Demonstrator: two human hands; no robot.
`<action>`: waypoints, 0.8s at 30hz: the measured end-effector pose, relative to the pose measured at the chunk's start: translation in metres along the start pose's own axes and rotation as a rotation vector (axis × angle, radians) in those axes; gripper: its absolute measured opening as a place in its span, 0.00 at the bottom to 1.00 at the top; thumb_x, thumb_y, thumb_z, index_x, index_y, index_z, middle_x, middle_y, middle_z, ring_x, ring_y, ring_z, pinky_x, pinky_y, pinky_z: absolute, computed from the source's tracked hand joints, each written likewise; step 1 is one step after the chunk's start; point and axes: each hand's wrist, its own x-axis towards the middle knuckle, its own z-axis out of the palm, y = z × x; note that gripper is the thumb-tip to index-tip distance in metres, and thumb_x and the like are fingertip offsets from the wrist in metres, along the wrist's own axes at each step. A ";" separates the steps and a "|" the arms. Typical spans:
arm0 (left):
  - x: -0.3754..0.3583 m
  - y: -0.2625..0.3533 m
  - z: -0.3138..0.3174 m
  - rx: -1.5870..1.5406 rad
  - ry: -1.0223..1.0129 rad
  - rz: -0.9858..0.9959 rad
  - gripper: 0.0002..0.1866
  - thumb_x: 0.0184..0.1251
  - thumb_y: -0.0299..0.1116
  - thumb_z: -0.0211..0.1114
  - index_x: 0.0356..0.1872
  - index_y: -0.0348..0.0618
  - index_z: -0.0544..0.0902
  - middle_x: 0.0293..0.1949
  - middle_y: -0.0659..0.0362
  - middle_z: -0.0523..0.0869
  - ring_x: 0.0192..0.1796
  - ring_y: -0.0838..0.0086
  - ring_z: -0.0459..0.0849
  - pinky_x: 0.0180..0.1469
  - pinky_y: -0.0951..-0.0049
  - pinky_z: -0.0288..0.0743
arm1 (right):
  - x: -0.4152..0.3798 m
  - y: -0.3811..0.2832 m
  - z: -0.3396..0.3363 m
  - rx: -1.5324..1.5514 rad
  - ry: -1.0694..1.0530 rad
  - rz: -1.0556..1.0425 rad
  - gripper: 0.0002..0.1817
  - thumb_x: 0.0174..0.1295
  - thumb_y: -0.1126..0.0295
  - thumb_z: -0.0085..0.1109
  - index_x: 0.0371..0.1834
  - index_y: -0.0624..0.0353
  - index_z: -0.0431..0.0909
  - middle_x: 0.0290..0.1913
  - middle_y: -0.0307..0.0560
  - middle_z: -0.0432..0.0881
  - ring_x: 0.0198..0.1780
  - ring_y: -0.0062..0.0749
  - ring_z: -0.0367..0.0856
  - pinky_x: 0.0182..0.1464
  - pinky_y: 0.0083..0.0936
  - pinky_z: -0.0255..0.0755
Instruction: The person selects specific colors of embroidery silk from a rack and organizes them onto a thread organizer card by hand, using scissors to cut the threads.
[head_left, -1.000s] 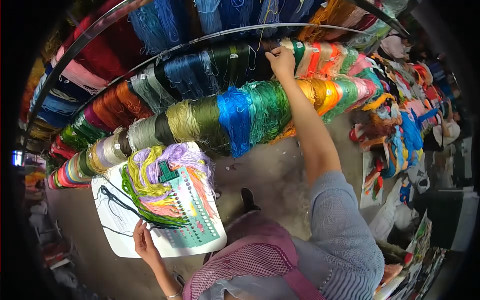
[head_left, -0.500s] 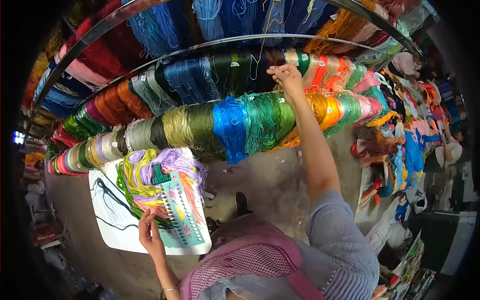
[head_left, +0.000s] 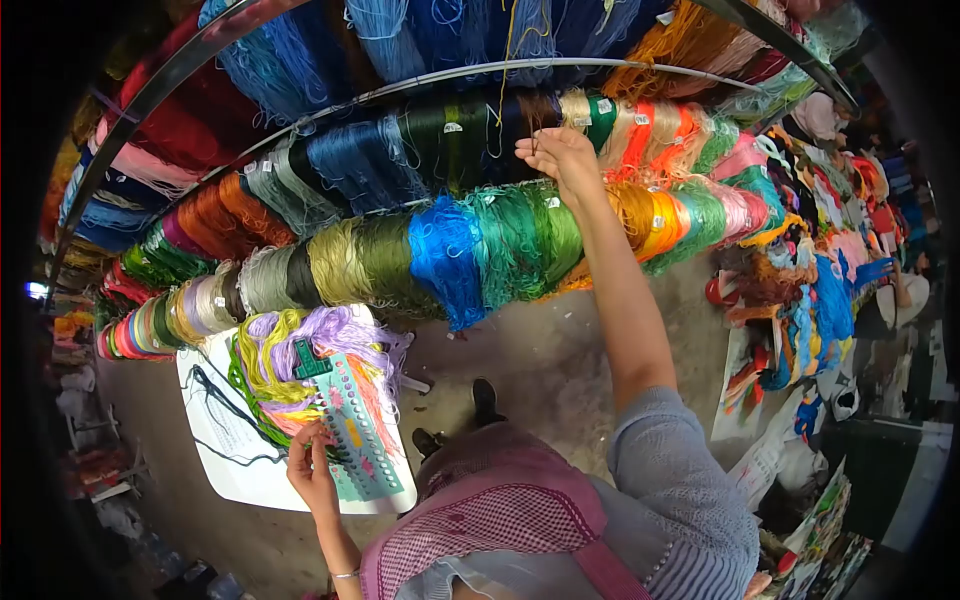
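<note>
My right hand (head_left: 565,162) reaches up to the second rack row, in front of a dark brown skein (head_left: 538,108). Its thumb and fingers pinch brown thread strands. Low on the left, my left hand (head_left: 314,474) is closed, fingertips together, beside a teal card with holes and pink flowers (head_left: 362,470). What those fingers hold, if anything, is too small to make out. Loose lilac threads (head_left: 340,332) and yellow-green threads (head_left: 262,362) run over the card's upper part, with a dark green piece (head_left: 311,360) among them. All lie on a white stool-like table (head_left: 240,485).
Skeins hang in rows on curved metal rails (head_left: 400,92), including a bright blue skein (head_left: 445,255) nearest me. Dark thread (head_left: 215,395) trails across the white table. More coloured bundles (head_left: 825,300) and a person in a pale hat (head_left: 905,300) are at the right.
The view has shifted slightly. My right hand has moved a little left and down along the brown skein, its fingers more extended. My left hand remains beside the card.
</note>
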 end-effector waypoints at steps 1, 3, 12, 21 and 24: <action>0.001 0.000 0.000 0.001 -0.003 0.001 0.09 0.72 0.23 0.57 0.48 0.34 0.81 0.44 0.58 0.84 0.38 0.82 0.81 0.40 0.84 0.71 | 0.000 0.000 0.001 0.006 0.014 0.009 0.07 0.68 0.72 0.56 0.42 0.65 0.74 0.37 0.53 0.85 0.36 0.30 0.84 0.38 0.21 0.77; 0.001 0.005 0.002 0.018 -0.001 -0.029 0.10 0.72 0.23 0.56 0.49 0.35 0.82 0.44 0.60 0.84 0.36 0.85 0.79 0.36 0.86 0.68 | 0.005 0.007 -0.002 -0.041 0.022 -0.040 0.06 0.67 0.71 0.56 0.40 0.64 0.75 0.34 0.50 0.85 0.32 0.26 0.82 0.36 0.19 0.74; 0.018 0.011 0.008 0.048 -0.080 0.002 0.10 0.72 0.23 0.57 0.48 0.34 0.82 0.42 0.60 0.85 0.37 0.84 0.80 0.38 0.85 0.71 | -0.051 -0.010 0.034 -0.894 0.357 -0.606 0.08 0.63 0.67 0.60 0.35 0.61 0.80 0.22 0.44 0.80 0.25 0.23 0.79 0.30 0.24 0.72; 0.024 0.104 0.096 -0.703 -0.961 -0.202 0.19 0.77 0.39 0.53 0.53 0.32 0.80 0.56 0.49 0.82 0.57 0.70 0.80 0.64 0.70 0.69 | -0.344 0.019 0.161 -0.778 -0.062 -0.642 0.04 0.57 0.78 0.64 0.33 0.60 0.78 0.26 0.47 0.81 0.27 0.37 0.82 0.31 0.27 0.75; 0.007 0.092 0.065 -0.978 -0.975 -0.326 0.09 0.75 0.35 0.55 0.41 0.40 0.79 0.39 0.58 0.84 0.46 0.76 0.82 0.53 0.69 0.78 | -0.390 0.019 0.179 -0.773 -0.046 -0.584 0.04 0.57 0.77 0.64 0.34 0.60 0.79 0.29 0.46 0.83 0.30 0.37 0.82 0.35 0.29 0.76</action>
